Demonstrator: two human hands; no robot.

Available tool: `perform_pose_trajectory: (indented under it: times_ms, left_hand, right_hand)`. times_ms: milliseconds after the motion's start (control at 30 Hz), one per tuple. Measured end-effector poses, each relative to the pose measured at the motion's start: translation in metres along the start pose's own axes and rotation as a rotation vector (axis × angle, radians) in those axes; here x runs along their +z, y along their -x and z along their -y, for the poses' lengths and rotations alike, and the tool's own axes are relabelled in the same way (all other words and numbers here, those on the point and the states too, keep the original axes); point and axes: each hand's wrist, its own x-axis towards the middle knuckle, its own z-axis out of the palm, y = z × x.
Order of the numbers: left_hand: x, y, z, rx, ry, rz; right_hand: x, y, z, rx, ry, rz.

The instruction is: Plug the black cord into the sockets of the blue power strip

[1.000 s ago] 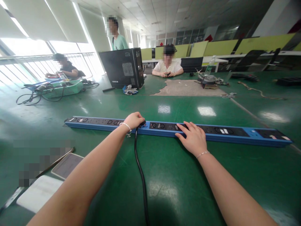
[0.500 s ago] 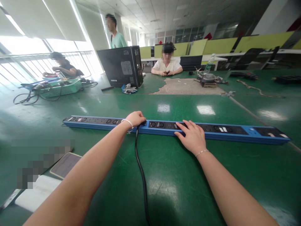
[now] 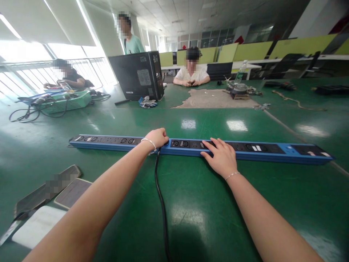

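Note:
A long blue power strip (image 3: 261,155) with black sockets lies across the green table. My left hand (image 3: 157,138) is closed around the dark plug end of a black cable (image 3: 161,196), at the strip near its middle; the plug is mostly hidden under the fingers. From there the cable runs down towards the near edge of the view. My right hand (image 3: 221,154) rests on the strip to the right of the middle, fingers spread over the sockets, holding nothing.
Behind the strip stand a black computer case (image 3: 136,76), a glove (image 3: 147,102) and a green basket (image 3: 67,102) with cables. Flat items and a white object (image 3: 39,225) lie at the near left. Three people are in the background.
The whole view has shifted slightly, showing more of the flat items at the left. Both hands keep their places on the strip.

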Motion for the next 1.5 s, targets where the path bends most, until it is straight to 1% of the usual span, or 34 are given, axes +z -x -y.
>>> perform_pose_trajectory:
  times_ms: [133, 233, 400, 533, 700, 867, 967, 1033, 1133, 1200, 1267, 1333, 1400, 1467, 1500]
  left_hand:
    - [0.004, -0.001, -0.004, 0.01, -0.056, 0.001]
    - [0.007, 0.0, -0.007, 0.006, -0.059, 0.007]
    - [0.01, 0.004, -0.008, -0.013, -0.061, -0.021]
    - [0.01, 0.003, -0.008, -0.023, -0.055, -0.001]
    - [0.012, 0.007, -0.008, -0.04, -0.04, -0.041]
    - [0.013, 0.011, -0.008, -0.043, -0.031, -0.048]
    - [0.017, 0.015, -0.003, -0.047, 0.024, -0.09]
    - [0.024, 0.02, 0.004, -0.031, 0.059, -0.15]
    - [0.036, 0.027, 0.018, 0.076, 0.065, -0.321]
    - [0.045, 0.029, 0.027, 0.151, 0.093, -0.371]
    - [0.052, 0.03, 0.033, 0.211, 0.122, -0.368]
    - [0.057, 0.03, 0.036, 0.245, 0.108, -0.386]
    - [0.06, 0.03, 0.037, 0.24, 0.064, -0.422]
    - [0.061, 0.031, 0.037, 0.23, 0.023, -0.435]
    - [0.062, 0.032, 0.037, 0.235, 0.01, -0.433]
  right_hand:
    - [0.001, 0.0, -0.001, -0.003, -0.005, 0.004]
    - [0.001, 0.0, -0.001, -0.007, -0.001, 0.002]
    - [0.001, 0.0, -0.001, -0.007, 0.013, 0.0]
    - [0.0, 0.0, 0.0, -0.004, 0.015, 0.003]
    - [0.0, 0.0, 0.001, 0.006, 0.005, 0.01]
    - [-0.001, 0.0, 0.002, 0.008, 0.002, 0.011]
    - [-0.001, 0.0, 0.002, 0.006, 0.004, 0.005]
    - [-0.001, 0.0, 0.001, 0.003, 0.001, 0.006]
    - [0.0, 0.001, -0.001, 0.004, -0.012, 0.002]
    - [-0.001, 0.002, 0.0, 0.013, -0.039, -0.027]
    - [-0.004, 0.001, 0.008, 0.005, -0.115, -0.067]
    - [-0.011, -0.003, 0.026, -0.031, -0.235, -0.083]
    - [-0.018, -0.01, 0.055, -0.067, -0.351, -0.05]
    - [-0.025, -0.022, 0.091, -0.029, -0.431, 0.024]
    - [-0.027, -0.029, 0.109, 0.007, -0.454, 0.093]
